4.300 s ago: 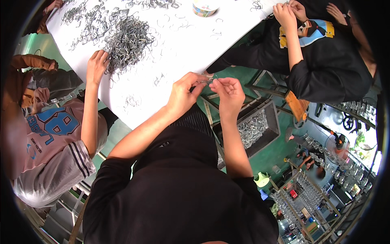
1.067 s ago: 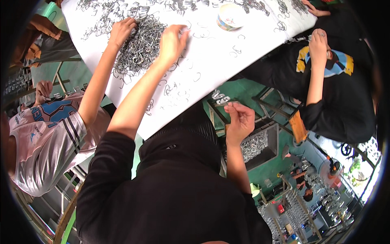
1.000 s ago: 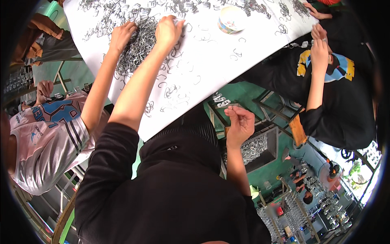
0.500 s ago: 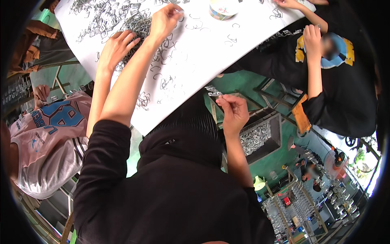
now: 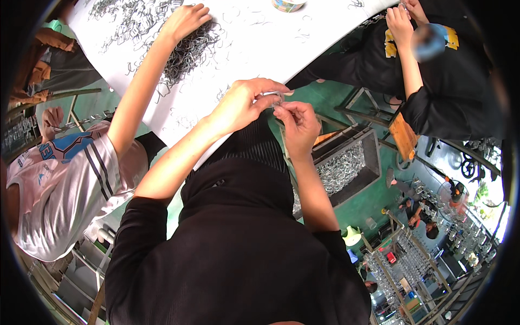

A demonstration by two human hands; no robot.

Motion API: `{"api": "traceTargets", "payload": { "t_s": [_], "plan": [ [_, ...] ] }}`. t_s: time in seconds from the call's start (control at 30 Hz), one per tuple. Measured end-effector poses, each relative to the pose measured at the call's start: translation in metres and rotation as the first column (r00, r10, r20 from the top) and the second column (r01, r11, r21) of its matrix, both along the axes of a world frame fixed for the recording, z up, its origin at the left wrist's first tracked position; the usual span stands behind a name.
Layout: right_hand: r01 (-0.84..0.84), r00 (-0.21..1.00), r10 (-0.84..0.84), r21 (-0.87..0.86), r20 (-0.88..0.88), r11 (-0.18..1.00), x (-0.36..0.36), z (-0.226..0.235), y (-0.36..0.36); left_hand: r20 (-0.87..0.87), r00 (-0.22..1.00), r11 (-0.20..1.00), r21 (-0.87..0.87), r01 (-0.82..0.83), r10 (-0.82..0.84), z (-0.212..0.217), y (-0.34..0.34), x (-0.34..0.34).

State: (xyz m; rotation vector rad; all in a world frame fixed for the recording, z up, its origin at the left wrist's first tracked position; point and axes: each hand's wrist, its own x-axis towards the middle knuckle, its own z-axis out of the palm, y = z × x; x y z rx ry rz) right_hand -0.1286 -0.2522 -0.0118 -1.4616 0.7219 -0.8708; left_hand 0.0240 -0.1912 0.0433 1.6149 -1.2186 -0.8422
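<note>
clip heap [image 5: 187, 46]: loose wire clips on white table [image 5: 303, 38], co-worker's hand on it
left hand [image 5: 241, 103]: fingers pinch small wire clip [image 5: 277, 99] at table edge
right hand [image 5: 297, 122]: fingertips pinch same clip
handling: likely light, stiff, springy, slippery; grip by ends
metal bin [image 5: 346, 165]: clips inside

Likely a workshop — metal clips [image 5: 184, 46] heaped on white table [image 5: 303, 38], tray [image 5: 374, 157].

Shiny bent-wire metal clips [image 5: 187, 49] lie heaped on a smooth, matt white tabletop [image 5: 281, 43].
</note>
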Motion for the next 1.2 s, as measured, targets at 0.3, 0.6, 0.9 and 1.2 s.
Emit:
{"api": "traceTargets", "payload": {
  "t_s": [0.3,0.6,0.9,1.2],
  "plan": [
    [-0.071,0.959,0.056,-0.045,-0.279,0.996,-0.001,-0.004,-0.042,0.059,0.987,0.988,-0.047,-0.147,0.150,-0.031,0.028,-0.023],
    [-0.866,0.500,0.430,-0.435,-0.751,0.247,0.193,-0.042,-0.125,0.057,0.978,0.974,-0.119,-0.192,0.200,-0.046,0.022,-0.037],
    [-0.925,0.373,0.310,-0.374,-0.874,0.059,0.188,-0.058,-0.135,0.009,0.963,0.961,-0.069,-0.268,0.269,-0.048,0.030,-0.045],
    [-0.510,0.790,0.404,-0.130,-0.461,0.850,0.121,-0.055,-0.136,-0.003,0.979,0.974,-0.096,-0.205,0.205,-0.043,0.017,-0.030]
  ]
}}
